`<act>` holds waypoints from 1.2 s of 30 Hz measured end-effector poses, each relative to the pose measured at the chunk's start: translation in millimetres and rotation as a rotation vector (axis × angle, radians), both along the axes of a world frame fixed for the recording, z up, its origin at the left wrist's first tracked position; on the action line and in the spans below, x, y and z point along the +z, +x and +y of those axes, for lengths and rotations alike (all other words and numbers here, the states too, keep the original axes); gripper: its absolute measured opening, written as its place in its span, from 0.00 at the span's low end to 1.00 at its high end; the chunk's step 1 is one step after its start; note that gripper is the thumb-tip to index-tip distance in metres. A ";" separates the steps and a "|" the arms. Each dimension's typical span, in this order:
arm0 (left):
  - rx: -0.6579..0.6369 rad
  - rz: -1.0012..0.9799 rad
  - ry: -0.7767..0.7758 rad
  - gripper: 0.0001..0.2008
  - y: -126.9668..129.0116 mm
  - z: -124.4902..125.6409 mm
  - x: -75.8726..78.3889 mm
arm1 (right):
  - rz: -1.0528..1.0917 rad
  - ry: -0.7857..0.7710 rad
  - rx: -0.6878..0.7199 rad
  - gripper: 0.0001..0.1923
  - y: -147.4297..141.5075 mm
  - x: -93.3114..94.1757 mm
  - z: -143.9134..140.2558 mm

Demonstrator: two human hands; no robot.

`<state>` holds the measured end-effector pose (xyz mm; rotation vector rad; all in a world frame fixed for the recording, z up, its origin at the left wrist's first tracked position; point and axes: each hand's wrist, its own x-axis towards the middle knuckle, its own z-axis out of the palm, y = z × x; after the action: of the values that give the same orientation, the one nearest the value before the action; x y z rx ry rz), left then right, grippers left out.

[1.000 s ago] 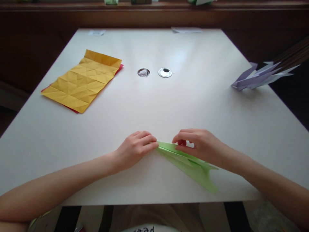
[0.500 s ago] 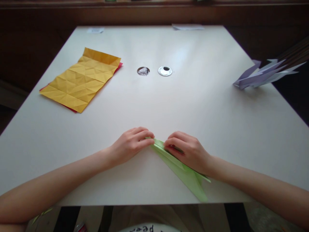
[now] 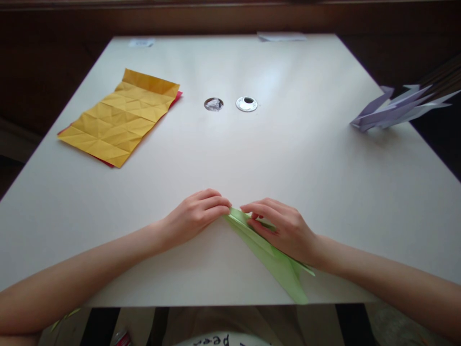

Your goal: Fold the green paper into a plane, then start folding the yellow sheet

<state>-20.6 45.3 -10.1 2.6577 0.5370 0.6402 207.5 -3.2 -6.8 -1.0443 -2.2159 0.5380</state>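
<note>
both hands (image 3: 198, 210) (image 3: 288, 230) on green paper (image 3: 286, 273)

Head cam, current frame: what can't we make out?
Head view throughout:
Green paper: narrow end hidden by left hand; part of its far side hidden by right hand.
Red sheet: mostly covered by yellow sheet.
White label: print too small, blurred.
Red item: cut off by bottom edge.

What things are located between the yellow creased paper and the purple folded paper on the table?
In the head view, a round opening and, to its right, a silvery round cover lie between them.
</note>
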 end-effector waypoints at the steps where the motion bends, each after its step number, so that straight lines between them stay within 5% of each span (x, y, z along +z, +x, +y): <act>1: -0.001 0.002 -0.001 0.08 0.0 0.0 0.1 | 0.008 -0.023 -0.026 0.12 -0.7 0.6 -0.4; 6: -0.003 0.012 -0.008 0.09 -0.1 0.2 0.2 | 0.025 -0.103 -0.064 0.08 -2.6 1.4 0.6; 16: -0.006 -0.014 -0.025 0.09 0.1 -0.7 0.8 | -0.030 0.119 0.148 0.10 -1.2 1.1 -2.5; 27: -0.008 -0.005 0.001 0.09 -0.5 -0.5 0.5 | -0.016 0.128 0.195 0.11 0.0 0.2 -1.1; 36: -0.007 0.076 0.172 0.09 -0.5 -2.9 3.3 | 0.005 -0.167 0.344 0.14 9.1 15.5 9.0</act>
<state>-21.0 42.3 -6.8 2.8534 0.5139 0.6105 216.6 5.8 8.6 -0.7389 -2.3926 0.8865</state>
